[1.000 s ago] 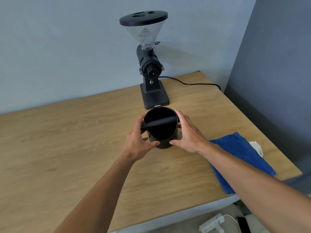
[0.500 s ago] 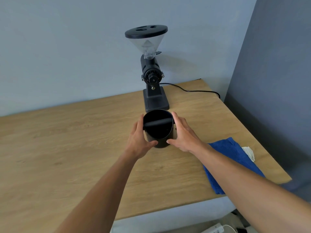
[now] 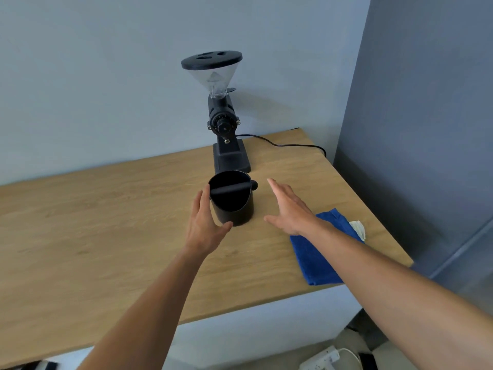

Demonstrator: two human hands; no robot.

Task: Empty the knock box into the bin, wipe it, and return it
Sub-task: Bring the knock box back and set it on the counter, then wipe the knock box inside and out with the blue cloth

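Knock box (image 3: 244,209) upright on the wooden table (image 3: 106,222), 2 bare hands around it.

The black knock box stands just in front of the coffee grinder (image 3: 222,121), its rim open to the camera and 1 dark bar (image 3: 230,188) running across the mouth. The left hand (image 3: 204,225) lies along the box's left wall with fingers straight and the thumb reaching to its base; whether it actually touches cannot be told. The right hand (image 3: 289,209) hovers to the right of the box, clear of it, fingers spread and straight, holding nothing. Further right of the box, under that forearm, a blue cloth (image 3: 320,252) lies flat, with a small white scrap (image 3: 358,228) at its far edge.
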